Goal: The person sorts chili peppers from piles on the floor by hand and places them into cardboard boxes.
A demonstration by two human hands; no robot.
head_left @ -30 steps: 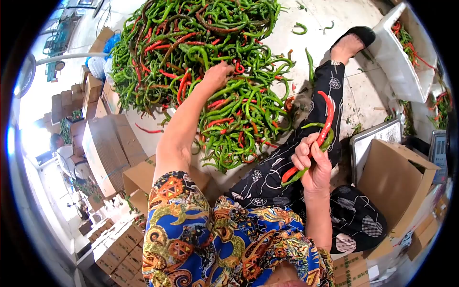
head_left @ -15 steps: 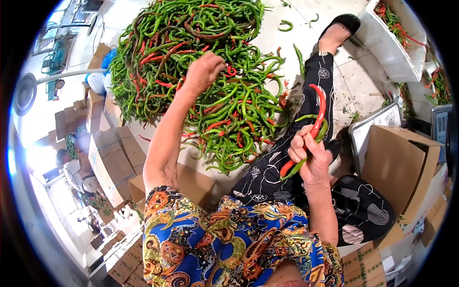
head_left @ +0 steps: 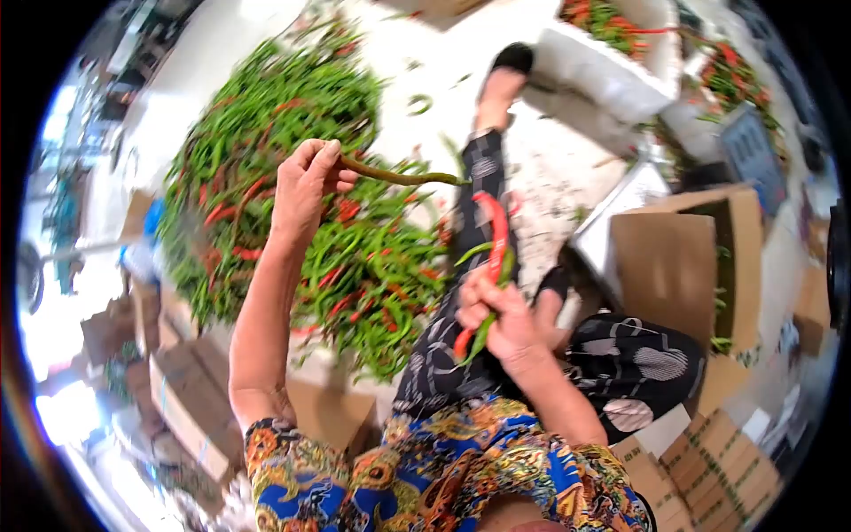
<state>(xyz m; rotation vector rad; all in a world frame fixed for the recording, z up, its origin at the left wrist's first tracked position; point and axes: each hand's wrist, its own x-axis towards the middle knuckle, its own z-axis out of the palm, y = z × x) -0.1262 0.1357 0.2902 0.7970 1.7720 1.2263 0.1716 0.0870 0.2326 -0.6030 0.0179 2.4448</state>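
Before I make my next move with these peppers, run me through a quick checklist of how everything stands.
1. Left hand gripping the brownish pepper: ok, held by one end.
2. Right hand holding its red pepper: ok, with green pepper alongside.
3. Right hand free: not ok, it's occupied.
4. Floor clear of loose peppers: not ok, a curled green pepper lies beyond the pile.
5. Brownish pepper free of blemishes: cannot tell, the picture is too blurred.
6. Space left in the open cardboard box: cannot tell, its inside is mostly hidden.

1 head-worn fisheye view, close above the shirt [head_left: 412, 470], forward and down toward the peppers [head_left: 355, 262]
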